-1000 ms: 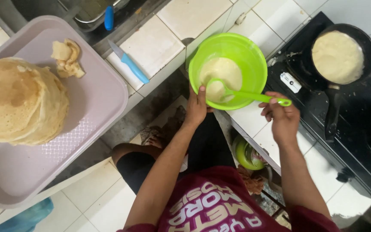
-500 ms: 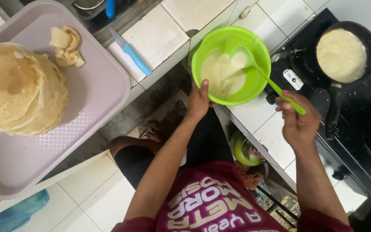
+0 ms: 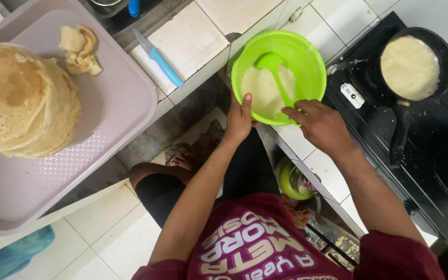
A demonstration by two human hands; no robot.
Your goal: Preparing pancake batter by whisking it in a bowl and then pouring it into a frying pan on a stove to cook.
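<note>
A bright green bowl [image 3: 307, 57] of pale batter stands on the white tiled counter. My left hand [image 3: 240, 120] grips its near rim, thumb over the edge. My right hand [image 3: 321, 124] holds the handle of a green ladle [image 3: 273, 65] whose scoop rests in the batter. To the right, a black frying pan [image 3: 444, 52] on a black stove holds a pale round pancake [image 3: 409, 67].
A pinkish tray [image 3: 120, 103] at the left carries a tall stack of cooked pancakes [image 3: 22, 101] and a torn piece. A blue-handled knife [image 3: 161, 65] lies on the counter between tray and bowl. A green container [image 3: 291, 179] sits low by my knees.
My right hand moved left to the bowl's rim, swinging the ladle from the bowl's right side so its scoop dips into the batter. My left hand stayed on the rim.
</note>
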